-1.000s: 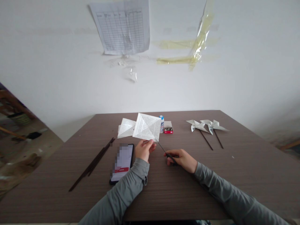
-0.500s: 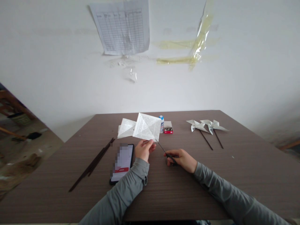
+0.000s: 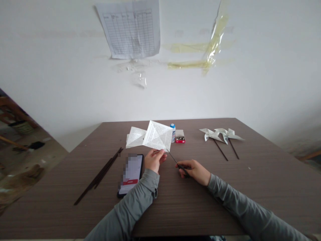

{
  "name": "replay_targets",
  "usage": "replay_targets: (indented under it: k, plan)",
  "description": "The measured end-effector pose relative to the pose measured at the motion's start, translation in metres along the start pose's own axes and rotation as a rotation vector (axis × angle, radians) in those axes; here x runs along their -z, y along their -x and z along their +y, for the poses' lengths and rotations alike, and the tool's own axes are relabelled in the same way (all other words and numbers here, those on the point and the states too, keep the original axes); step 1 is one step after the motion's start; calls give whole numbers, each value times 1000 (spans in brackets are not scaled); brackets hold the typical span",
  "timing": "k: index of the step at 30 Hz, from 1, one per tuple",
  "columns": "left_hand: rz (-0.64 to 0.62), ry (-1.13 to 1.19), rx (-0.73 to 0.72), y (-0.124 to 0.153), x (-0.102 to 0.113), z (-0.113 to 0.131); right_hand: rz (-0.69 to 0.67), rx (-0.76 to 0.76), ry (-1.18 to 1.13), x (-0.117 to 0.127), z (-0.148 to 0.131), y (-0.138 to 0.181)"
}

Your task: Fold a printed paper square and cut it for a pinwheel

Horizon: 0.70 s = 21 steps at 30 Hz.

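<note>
A square sheet of printed paper (image 3: 158, 135), creased along its diagonals, is pinched at its lower edge by my left hand (image 3: 154, 160). My right hand (image 3: 195, 171) grips the dark handles of a pair of scissors (image 3: 182, 168). The scissors' blades point up and left, their tips at the paper's lower right corner, close to my left fingertips. Behind the held sheet lie more printed paper squares (image 3: 135, 136), partly covered by it. A small bottle with a blue cap (image 3: 173, 130) stands just right of the sheet, partly hidden.
A red box of small metal pieces (image 3: 180, 139) sits beside the bottle. Two paper pinwheels (image 3: 212, 134) on brown sticks lie at the right. Several dark sticks (image 3: 100, 174) and a phone (image 3: 130, 177) lie at the left. A wall rises behind the table (image 3: 250, 201).
The held paper has shifted very slightly to the right. Both hands and the scissors stay almost where they were.
</note>
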<state>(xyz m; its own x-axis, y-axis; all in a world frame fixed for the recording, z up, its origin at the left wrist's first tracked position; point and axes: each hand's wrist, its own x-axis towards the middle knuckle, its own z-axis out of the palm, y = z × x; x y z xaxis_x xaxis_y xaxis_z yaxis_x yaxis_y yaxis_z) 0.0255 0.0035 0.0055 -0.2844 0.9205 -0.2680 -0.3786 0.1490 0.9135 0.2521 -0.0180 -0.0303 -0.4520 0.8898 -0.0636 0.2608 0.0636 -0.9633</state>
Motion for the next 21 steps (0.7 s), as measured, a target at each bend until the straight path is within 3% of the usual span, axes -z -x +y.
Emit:
replay_targets:
  k: [21]
  plan:
    - [-15,5,29,5,-2,9,6,46,9,-3,0,-1]
